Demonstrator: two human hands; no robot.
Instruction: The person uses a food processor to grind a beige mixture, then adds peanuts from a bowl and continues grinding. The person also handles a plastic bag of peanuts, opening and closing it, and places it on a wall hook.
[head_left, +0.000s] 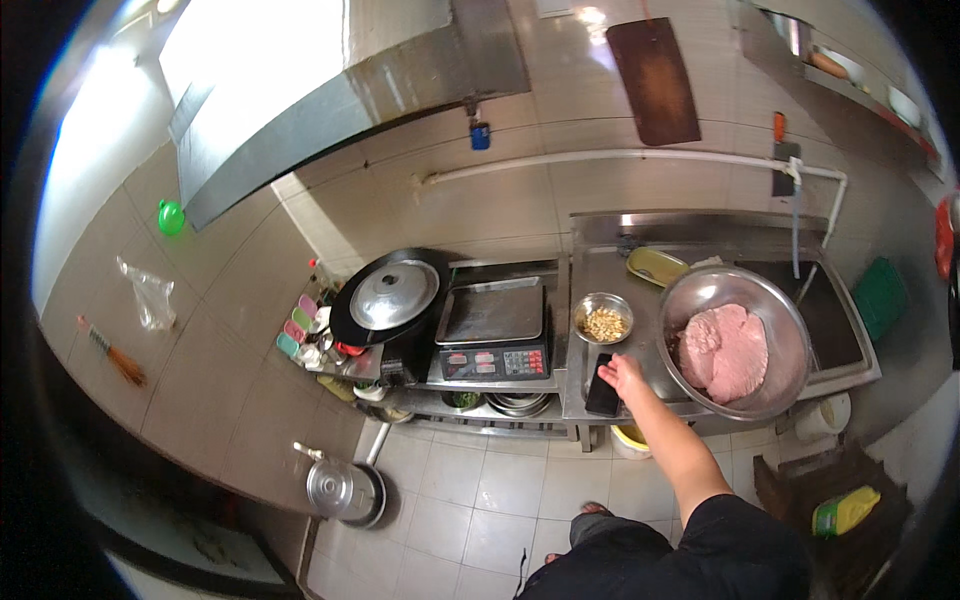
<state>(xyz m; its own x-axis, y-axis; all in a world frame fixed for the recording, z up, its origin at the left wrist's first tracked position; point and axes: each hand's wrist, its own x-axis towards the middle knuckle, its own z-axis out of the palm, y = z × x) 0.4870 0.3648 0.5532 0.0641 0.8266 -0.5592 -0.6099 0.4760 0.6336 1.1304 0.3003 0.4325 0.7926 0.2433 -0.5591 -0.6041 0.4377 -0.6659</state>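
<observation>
My right hand (622, 375) reaches over the steel counter (581, 262), its fingers apart at the upper end of a black smartphone (602, 391). The phone lies on the counter near its front edge; whether my fingertips touch it I cannot tell. Just above my hand stands a small steel bowl (580, 330) of peeled garlic cloves (604, 324). To the right, a large steel basin (789, 352) contains a mass of pale pink ground meat (724, 352). My left hand is out of view.
A digital scale (491, 315) and a wok (345, 319) under a metal lid (394, 296) stand left. Behind the bowls lies a yellow-green tray (657, 266). The sink (832, 337) is partly behind the basin. A pot (337, 487) and a yellow-rimmed bucket (631, 442) are below.
</observation>
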